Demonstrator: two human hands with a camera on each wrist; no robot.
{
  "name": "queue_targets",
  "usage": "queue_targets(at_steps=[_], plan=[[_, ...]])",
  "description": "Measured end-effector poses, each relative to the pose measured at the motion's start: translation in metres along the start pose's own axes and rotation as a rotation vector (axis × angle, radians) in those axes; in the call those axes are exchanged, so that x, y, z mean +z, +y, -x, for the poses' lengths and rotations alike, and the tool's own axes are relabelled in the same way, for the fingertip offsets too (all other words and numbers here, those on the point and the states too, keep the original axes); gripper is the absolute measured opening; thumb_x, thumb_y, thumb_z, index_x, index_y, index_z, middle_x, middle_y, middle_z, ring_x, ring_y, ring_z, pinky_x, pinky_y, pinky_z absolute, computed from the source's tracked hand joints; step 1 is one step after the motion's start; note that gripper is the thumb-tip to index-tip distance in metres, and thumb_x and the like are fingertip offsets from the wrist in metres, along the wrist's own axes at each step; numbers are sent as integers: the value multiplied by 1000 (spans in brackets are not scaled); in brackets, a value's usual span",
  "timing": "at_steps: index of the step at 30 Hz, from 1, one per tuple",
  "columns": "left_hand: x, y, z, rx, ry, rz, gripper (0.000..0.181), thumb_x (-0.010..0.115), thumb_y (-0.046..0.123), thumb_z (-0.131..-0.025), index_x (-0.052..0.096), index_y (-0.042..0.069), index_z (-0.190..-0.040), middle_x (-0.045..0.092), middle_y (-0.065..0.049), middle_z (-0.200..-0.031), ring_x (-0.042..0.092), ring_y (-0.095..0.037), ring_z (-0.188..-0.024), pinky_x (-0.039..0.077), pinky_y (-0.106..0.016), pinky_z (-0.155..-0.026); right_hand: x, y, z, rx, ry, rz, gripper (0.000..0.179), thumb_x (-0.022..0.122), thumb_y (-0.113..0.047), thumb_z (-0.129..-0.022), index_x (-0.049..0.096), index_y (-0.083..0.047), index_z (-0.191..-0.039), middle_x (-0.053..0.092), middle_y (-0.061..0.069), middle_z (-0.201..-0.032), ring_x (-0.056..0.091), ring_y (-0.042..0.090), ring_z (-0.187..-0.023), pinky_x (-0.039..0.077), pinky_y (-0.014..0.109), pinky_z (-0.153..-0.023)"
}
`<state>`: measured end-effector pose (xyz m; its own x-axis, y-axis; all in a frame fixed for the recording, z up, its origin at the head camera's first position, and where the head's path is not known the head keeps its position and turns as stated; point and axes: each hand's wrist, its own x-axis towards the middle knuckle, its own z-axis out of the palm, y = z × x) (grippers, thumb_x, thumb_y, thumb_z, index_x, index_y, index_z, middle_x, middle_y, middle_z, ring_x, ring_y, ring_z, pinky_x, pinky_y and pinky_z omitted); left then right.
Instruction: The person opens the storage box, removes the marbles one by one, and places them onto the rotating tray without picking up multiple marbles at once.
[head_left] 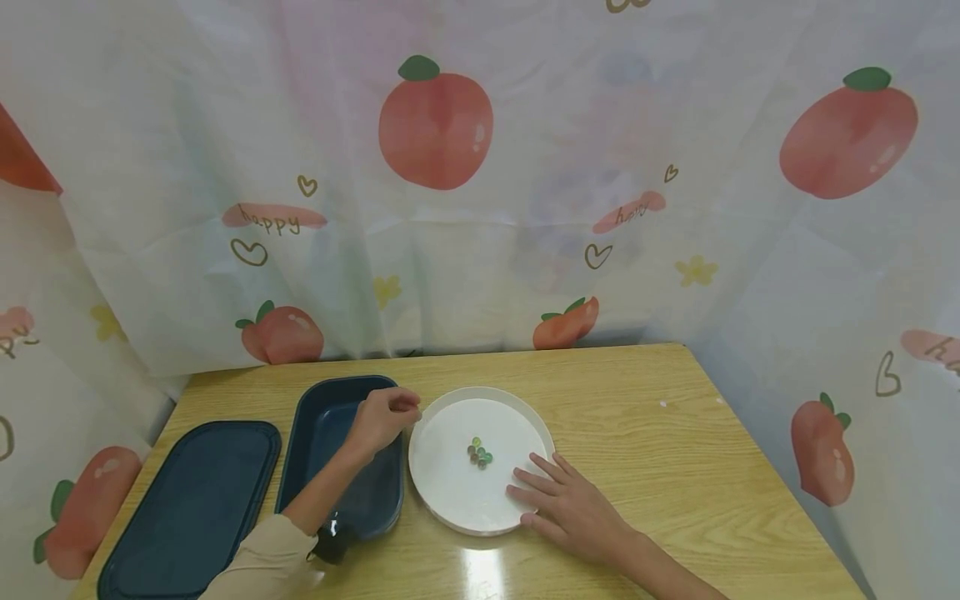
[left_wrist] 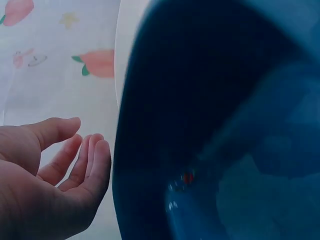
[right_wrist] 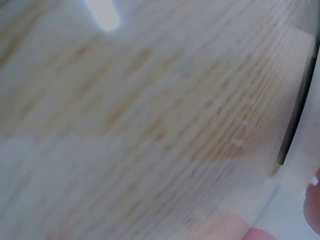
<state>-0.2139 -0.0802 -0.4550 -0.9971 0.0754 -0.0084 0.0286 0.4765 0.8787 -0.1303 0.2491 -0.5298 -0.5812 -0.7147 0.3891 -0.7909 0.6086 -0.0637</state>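
Observation:
Several small glass marbles (head_left: 482,458), greenish and brownish, lie clustered near the middle of a round white tray (head_left: 457,417). My left hand (head_left: 381,418) hovers over the right side of a deep blue container (head_left: 330,425), its fingertips by the tray's left rim. In the left wrist view, the loosely bent fingers (left_wrist: 97,165) and thumb stand apart with nothing visible between them. Inside the container, small shiny pieces, one of them red (left_wrist: 188,178), sit at the bottom. My right hand (head_left: 573,508) is spread over the tray's lower right rim, fingers reaching toward the marbles.
A flat dark blue lid (head_left: 191,508) lies left of the container. All stand on a wooden table (head_left: 660,467), with a printed fruit curtain (head_left: 510,167) hanging behind it. The right wrist view mostly holds blurred wood grain (right_wrist: 150,110).

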Motion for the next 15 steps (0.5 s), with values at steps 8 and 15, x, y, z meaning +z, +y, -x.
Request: queue_targets(at_steps=[8, 15], plan=[[-21, -16, -4, -47, 8, 35, 20, 72, 4, -89, 72, -1, -109, 70, -7, -96, 67, -26, -92, 56, -41, -80, 1, 0, 1, -3, 10, 6, 37, 58, -40, -100, 67, -23, -133, 59, -1, -139, 46, 31, -136, 33, 56, -107], [-30, -24, -9, -103, -26, 80, 23, 71, 3, -91, 68, -4, -113, 69, -13, -101, 69, -29, -90, 57, -40, -80, 0, 0, 1, 4, 8, 5, 37, 59, -40, -100, 67, -23, -132, 60, -2, -138, 45, 30, -136, 34, 56, -107]])
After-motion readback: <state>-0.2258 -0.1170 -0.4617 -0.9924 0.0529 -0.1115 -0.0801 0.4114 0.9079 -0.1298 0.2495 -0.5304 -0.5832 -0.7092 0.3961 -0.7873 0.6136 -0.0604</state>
